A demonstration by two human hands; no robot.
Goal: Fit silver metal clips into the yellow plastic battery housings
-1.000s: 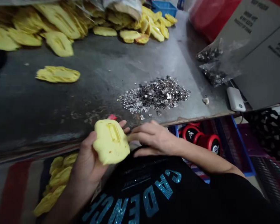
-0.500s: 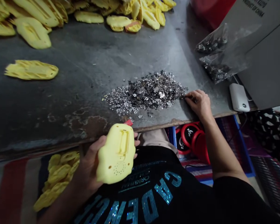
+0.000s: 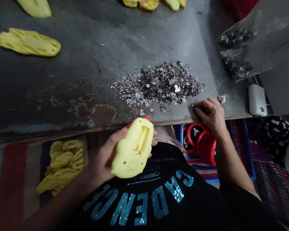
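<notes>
My left hand (image 3: pixel 105 155) is wrapped round a yellow plastic toy casing (image 3: pixel 130 147), its back turned up with an open battery slot, screw holes and a dotted speaker grille. A bit of red (image 3: pixel 148 118) shows at its far end. Casing and hand are just in front of the table's edge. My right hand (image 3: pixel 212 113) rests by that edge, thumb and forefinger pinched on a small metal piece (image 3: pixel 193 106), apart from the pile. The heap of small metal contact pieces (image 3: pixel 170 83) lies left of and beyond these fingertips.
A loose yellow shell (image 3: pixel 31 42) lies at left on the metal table (image 3: pixel 86 70). Clear bags of metal parts (image 3: pixel 240 62) and a white power bank (image 3: pixel 257 100) are at right. Below the edge sit yellow shells (image 3: pixel 62 163) and a blue crate (image 3: pixel 247 150) with red round items.
My right hand has drawn back from the pile's right end toward the table edge, with a small metal piece in its fingertips. The view has shifted; my left hand still holds the toy casing.
</notes>
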